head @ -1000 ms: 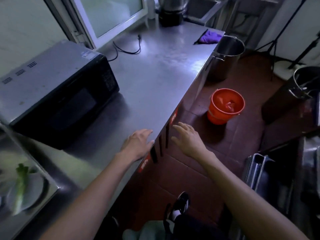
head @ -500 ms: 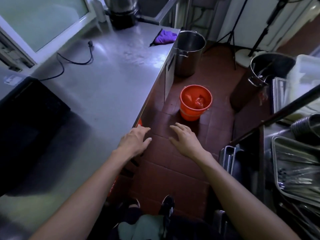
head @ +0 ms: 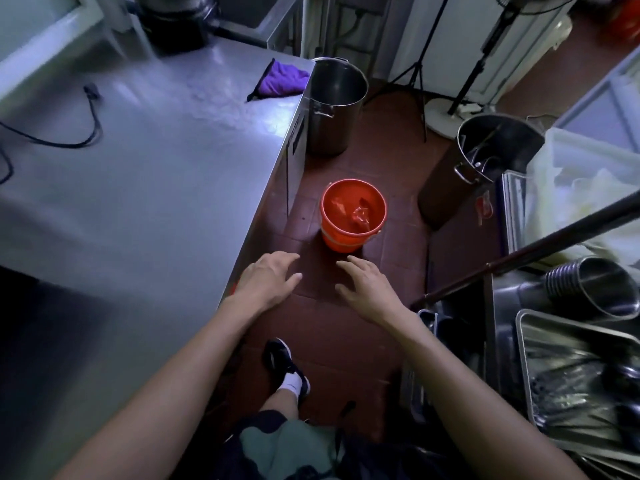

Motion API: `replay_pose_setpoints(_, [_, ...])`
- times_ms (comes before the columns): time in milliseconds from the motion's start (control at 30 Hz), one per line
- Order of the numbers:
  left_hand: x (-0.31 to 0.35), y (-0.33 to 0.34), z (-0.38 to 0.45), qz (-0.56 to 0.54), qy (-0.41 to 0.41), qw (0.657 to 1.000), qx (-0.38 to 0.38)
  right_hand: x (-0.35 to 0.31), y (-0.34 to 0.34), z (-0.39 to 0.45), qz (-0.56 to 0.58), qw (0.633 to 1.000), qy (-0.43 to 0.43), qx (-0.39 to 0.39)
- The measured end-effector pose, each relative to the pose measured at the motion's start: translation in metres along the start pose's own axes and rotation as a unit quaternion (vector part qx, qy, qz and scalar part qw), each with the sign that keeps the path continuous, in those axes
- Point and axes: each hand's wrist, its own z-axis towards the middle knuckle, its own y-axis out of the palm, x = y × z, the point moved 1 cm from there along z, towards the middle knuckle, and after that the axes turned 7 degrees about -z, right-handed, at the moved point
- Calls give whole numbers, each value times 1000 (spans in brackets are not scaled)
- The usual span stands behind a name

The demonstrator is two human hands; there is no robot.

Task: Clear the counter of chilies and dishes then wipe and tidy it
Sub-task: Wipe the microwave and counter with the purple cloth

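Holding my left hand (head: 268,280) and right hand (head: 367,289) near the orange bucket (head: 353,216), fingers relaxed, grasping nothing; purple cloth (head: 282,79) lies on the counter (head: 156,168) beyond the bucket.

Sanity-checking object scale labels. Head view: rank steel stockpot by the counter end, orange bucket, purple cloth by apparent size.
1. steel stockpot, largest, though it stands farther away than the bucket.
2. orange bucket, somewhat smaller in the picture.
3. purple cloth, clearly smallest, lying bunched at the counter corner.
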Motion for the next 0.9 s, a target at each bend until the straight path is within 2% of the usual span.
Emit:
replay_pose_setpoints(400, [-24, -87, 133, -4, 1, 1000, 15, -19, -74, 143, -21, 999, -25, 42])
replay_pose_setpoints(700, [-69, -132, 202, -10, -64, 997, 39, -36, -107, 268, -15, 997, -69, 33])
replay_pose_setpoints(900, [-93, -155, 287, -36, -121, 990, 64, -34, -135, 379, -12, 993, -116, 16])
